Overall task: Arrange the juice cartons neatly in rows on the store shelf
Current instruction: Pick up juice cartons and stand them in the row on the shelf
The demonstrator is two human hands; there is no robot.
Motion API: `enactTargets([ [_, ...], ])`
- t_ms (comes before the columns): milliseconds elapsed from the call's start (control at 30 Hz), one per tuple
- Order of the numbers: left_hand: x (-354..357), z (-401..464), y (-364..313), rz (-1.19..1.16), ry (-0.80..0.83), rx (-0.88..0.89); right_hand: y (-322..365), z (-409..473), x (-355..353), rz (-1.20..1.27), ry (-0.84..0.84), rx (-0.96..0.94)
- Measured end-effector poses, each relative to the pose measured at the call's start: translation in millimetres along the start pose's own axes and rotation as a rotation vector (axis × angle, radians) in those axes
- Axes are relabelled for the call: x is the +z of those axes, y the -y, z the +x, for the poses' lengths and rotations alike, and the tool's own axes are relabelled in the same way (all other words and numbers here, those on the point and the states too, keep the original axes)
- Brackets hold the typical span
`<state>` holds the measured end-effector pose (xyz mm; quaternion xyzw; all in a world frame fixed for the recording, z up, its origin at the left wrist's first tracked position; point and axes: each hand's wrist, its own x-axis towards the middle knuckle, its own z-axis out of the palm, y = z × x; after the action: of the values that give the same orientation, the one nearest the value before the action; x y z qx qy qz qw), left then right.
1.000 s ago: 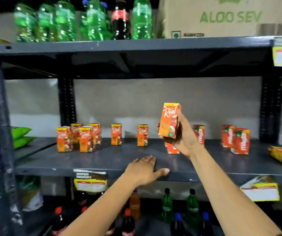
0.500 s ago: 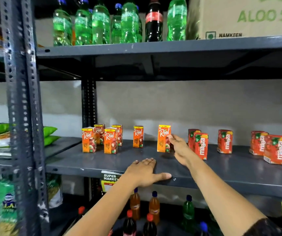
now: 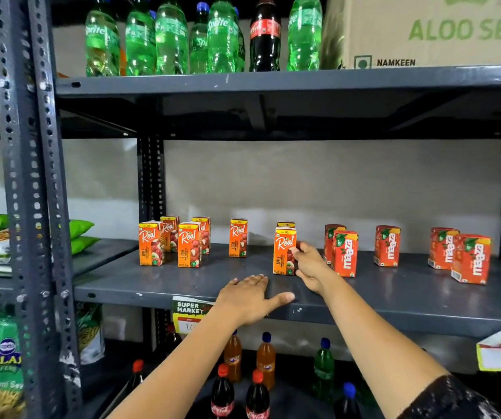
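Right hand fingers: the right hand (image 3: 311,267) curls loosely against the side of an orange apple carton (image 3: 285,251), fingertips touching it.
Left hand fingers: the left hand (image 3: 250,299) lies flat and spread on the shelf (image 3: 152,282) front edge, grasping nothing.
What changed: a second ago this carton was lifted in the air; now it stands upright on the shelf, in front of another carton (image 3: 285,225).
Neighbours: a four-carton cluster (image 3: 173,241) sits left, a single litchi carton (image 3: 238,238) between, red mango cartons (image 3: 345,254) right.
Meaning: one carton is placed; the spacing remains uneven, so the rows look unfinished.
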<state>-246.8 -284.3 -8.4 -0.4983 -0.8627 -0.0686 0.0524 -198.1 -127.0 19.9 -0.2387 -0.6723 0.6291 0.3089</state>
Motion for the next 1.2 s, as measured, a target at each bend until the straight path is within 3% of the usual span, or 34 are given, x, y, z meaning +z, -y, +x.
enactTargets([
  [133,-1,-2,-20,0.008,-0.05,0.031,1,-12,-4,-0.15,-0.048,-0.075],
  [233,3,0,-57,0.029,-0.095,0.108,11,-30,-16,-0.294,-0.121,-0.271],
  [367,7,16,-113,0.009,-0.033,0.18,32,-49,-57,-0.481,-0.233,-0.516],
  [533,13,44,-194,0.015,0.048,0.266,45,-62,-141,-0.608,-0.352,-0.542],
  [733,22,76,-279,-0.014,0.078,0.331,36,-72,-253,-0.899,-0.532,-0.428],
  [1000,26,108,-342,-0.158,0.122,0.361,12,-84,-375,-1.305,-0.793,0.049],
  [1100,28,112,-345,-0.176,0.115,0.338,3,-85,-384,-1.484,-0.77,0.212],
  [1200,31,114,-345,-0.173,0.094,0.333,5,-78,-377,-1.523,-0.705,0.243],
])
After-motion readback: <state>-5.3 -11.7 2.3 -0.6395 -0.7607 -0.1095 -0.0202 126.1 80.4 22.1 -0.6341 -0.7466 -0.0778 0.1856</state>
